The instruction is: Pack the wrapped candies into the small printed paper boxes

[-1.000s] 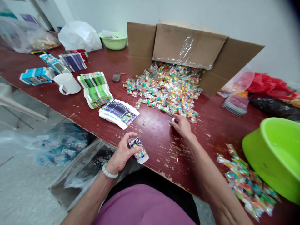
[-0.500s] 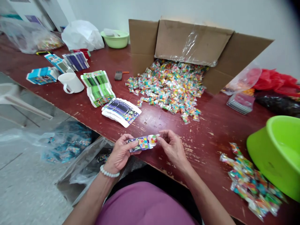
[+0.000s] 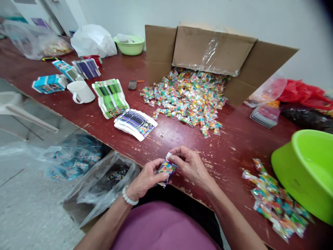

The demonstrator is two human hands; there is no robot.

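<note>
A small purple printed candy box (image 3: 167, 168) is held over the table's front edge. My left hand (image 3: 148, 177) is closed round its lower left side, thumb across the printed front. My right hand (image 3: 188, 163) pinches the white flap at the box's upper end between thumb and fingers. What is inside the box cannot be seen. Beyond my hands lies a stack of flat purple box blanks (image 3: 136, 124), and beside it a stack of green blanks (image 3: 110, 99). Wrapped candies (image 3: 191, 99) spill in a heap from a cardboard box (image 3: 208, 50) lying on its side.
A green basin (image 3: 291, 173) stands at the right, with several candy packs (image 3: 275, 198) beside it. A white mug (image 3: 84, 93) and bundled blue boxes (image 3: 49, 84) are at the left. Below the table's edge sits a plastic-lined carton (image 3: 104, 187) holding small dark packs.
The candy box has turned more upright and moved slightly right. The candy packet that showed at its open end is out of sight. My right fingers have shifted onto the white flap.
</note>
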